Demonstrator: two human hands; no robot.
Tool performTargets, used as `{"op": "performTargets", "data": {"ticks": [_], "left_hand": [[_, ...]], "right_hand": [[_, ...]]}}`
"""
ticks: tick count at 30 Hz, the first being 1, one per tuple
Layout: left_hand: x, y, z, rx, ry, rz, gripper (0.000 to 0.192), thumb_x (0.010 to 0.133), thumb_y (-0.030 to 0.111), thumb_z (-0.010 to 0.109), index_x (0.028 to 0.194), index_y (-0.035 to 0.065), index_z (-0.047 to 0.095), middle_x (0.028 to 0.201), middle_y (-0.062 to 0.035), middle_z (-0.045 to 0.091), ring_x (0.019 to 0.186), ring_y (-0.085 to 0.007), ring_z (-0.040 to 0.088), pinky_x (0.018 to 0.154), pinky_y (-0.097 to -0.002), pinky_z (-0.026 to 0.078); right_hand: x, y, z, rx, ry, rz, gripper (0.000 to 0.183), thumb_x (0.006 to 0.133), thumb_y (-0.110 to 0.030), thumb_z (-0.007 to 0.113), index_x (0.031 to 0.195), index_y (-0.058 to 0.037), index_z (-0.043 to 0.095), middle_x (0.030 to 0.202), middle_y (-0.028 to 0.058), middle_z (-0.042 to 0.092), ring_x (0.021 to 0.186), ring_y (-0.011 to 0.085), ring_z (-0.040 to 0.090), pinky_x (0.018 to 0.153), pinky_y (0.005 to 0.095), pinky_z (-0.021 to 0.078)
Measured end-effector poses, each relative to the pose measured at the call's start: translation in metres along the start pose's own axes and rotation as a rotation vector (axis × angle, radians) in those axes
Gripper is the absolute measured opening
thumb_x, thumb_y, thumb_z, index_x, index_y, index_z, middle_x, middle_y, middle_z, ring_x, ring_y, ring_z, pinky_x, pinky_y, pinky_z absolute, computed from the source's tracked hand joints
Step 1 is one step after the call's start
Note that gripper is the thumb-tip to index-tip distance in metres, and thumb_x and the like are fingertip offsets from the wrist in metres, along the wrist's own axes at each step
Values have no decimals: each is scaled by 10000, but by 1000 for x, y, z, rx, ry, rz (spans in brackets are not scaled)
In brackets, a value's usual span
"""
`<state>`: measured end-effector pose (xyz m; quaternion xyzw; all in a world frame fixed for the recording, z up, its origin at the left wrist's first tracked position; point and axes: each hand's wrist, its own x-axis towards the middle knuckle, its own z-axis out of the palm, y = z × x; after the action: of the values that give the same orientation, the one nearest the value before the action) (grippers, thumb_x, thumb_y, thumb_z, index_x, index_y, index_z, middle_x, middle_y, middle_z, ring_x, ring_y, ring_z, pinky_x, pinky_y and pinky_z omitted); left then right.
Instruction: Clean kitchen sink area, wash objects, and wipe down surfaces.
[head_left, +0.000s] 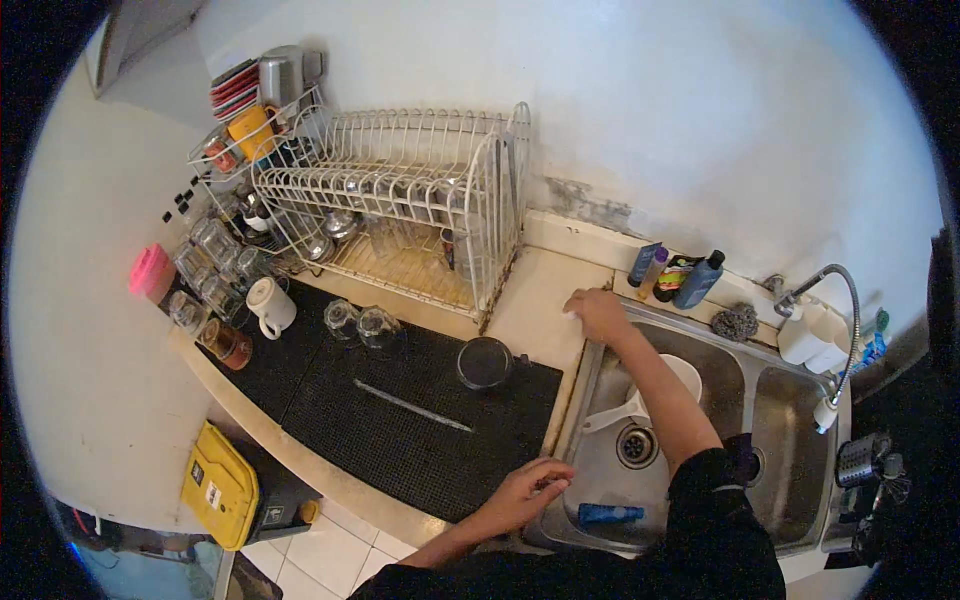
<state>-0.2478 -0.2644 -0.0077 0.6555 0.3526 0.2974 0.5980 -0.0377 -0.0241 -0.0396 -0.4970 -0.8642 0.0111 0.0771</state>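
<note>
My right hand (600, 316) reaches to the back left corner of the steel sink (576, 420). Its fingers are bent over the pale counter (541, 289), with a small white bit at the fingertips; whether it is gripped cannot be told. My left hand (525, 491) hovers by the sink's front left rim, thumb and fingers curved apart, nothing plainly held. In the left basin a white pan-shaped utensil (681, 375) lies partly behind my right forearm. The drain strainer (637, 445) is beside its handle, and a blue tube (610, 514) lies near the front.
A black ribbed mat (420, 457) carries a dark round container (484, 363), upturned glasses (380, 328) and a white mug (271, 306). Behind stands a wire dish rack (405, 180). Bottles (699, 281), a scouring pad (735, 322) and a flexible faucet (855, 322) line the sink's back.
</note>
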Motion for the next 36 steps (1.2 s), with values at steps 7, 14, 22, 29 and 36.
{"op": "performTargets", "data": {"ticks": [7,14,22,29,36], "left_hand": [[-2,13,6,49,-34,60,223,852,174,500,1029,44,537,971,-78,538,915,-168,528,791,-280,417],[-28,19,10,36,6,28,226,858,165,494,1033,30,534,983,-75,538,923,-160,530,797,-276,419],[-39,1,36,-30,36,-87,247,872,188,477,1042,16,528,997,-80,531,928,-151,531,792,-275,420],[-30,6,53,-33,1,-60,217,866,170,476,1009,20,541,960,-63,545,881,-151,540,764,-267,419],[23,0,81,-383,-55,-235,352,879,297,465,1118,39,440,1006,-76,536,936,-169,523,756,-308,419]], "right_hand": [[-61,-40,-20,311,-129,-65,243,686,-63,566,923,-101,598,906,64,577,890,274,539,745,379,442],[-123,29,-52,561,-268,298,336,743,-188,489,1045,-64,567,1069,112,565,965,280,528,825,334,413],[-182,93,142,400,-446,501,444,745,-273,462,1173,-158,490,1187,129,488,1086,299,464,944,390,330],[-216,153,146,700,-402,449,502,750,-268,567,1214,-141,425,1155,192,494,1093,337,449,915,385,348],[-210,50,-15,407,66,343,609,674,-406,660,1169,-121,451,1004,185,571,914,344,549,784,397,427]]}}
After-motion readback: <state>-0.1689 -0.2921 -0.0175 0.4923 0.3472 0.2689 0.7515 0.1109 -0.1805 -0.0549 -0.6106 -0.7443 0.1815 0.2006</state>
